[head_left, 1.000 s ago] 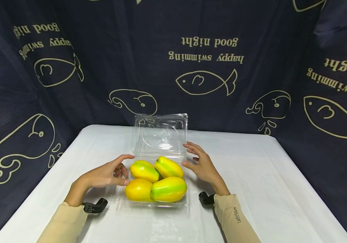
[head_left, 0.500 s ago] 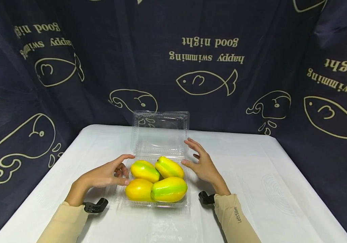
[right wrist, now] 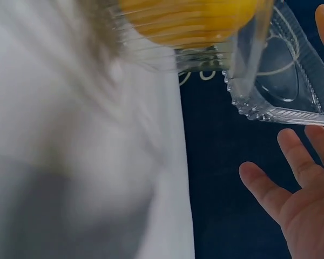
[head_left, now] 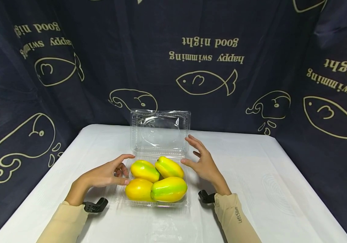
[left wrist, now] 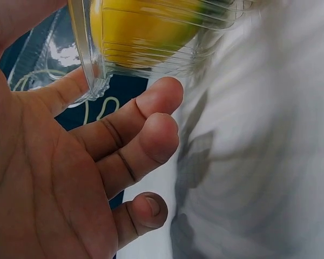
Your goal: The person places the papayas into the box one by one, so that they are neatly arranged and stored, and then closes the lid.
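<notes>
A clear plastic clamshell box (head_left: 173, 204) stands on the table, its lid (head_left: 160, 135) raised at the back. Inside lie several yellow-and-green fruits (head_left: 169, 189) shaped like papayas. At the box's left side is my left hand (head_left: 100, 175), index finger and thumb spread along the rim, the other fingers loosely bent. In the left wrist view, the index finger meets the rim (left wrist: 82, 46). My right hand (head_left: 205, 165) is at the back right corner, fingers extended beside the lid's edge and thumb near the rim. Whether its fingertips touch the lid is hard to tell.
A white cloth covers the table (head_left: 252, 189). Behind it and along both sides hangs a dark blue curtain (head_left: 149, 50) with fish drawings and upside-down lettering. Each wrist wears a black camera mount (head_left: 95, 205).
The lid has swung further up and stands more upright. My right fingers have shifted slightly away from me beside it. The left hand and the fruits look unmoved.
</notes>
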Motion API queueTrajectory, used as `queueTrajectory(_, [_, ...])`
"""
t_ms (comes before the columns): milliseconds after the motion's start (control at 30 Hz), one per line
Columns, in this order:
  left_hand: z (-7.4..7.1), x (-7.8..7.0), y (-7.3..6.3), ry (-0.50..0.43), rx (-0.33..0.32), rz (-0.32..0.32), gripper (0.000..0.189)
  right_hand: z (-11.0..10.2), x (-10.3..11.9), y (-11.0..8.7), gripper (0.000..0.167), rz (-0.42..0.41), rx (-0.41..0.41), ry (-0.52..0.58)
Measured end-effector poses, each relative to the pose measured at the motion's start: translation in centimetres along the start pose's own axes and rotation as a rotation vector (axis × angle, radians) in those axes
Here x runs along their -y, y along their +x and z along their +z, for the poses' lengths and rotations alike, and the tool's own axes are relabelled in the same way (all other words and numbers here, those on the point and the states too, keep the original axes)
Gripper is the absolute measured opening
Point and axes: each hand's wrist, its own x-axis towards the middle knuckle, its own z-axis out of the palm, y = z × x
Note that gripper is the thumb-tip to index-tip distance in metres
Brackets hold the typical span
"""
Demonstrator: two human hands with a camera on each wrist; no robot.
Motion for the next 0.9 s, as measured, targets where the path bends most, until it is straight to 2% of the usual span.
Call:
queueTrajectory(233, [0.0,0.0,0.0,0.018,-0.002,-0.003,0.082,-0.2,0.6,0.1,0.08,-0.013,-0.008,0.016])
queueTrajectory(500, [0.0,-0.2,-0.1,0.056,-0.008,-0.009,0.08,-0.2,1.4,0.2,0.09,-0.046,-0.055,0.076])
queueTrajectory(733, [-0.1,-0.3,-0.2,0.095,-0.025,-0.026,0.08,-0.5,2.1,0.2,0.096,-0.026,-0.06,0.148])
queueTrajectory(900, [-0.2,-0.4,-0.3,0.103,-0.042,-0.025,0.079,-0.7,2.6,0.2,0.098,-0.027,-0.06,0.149])
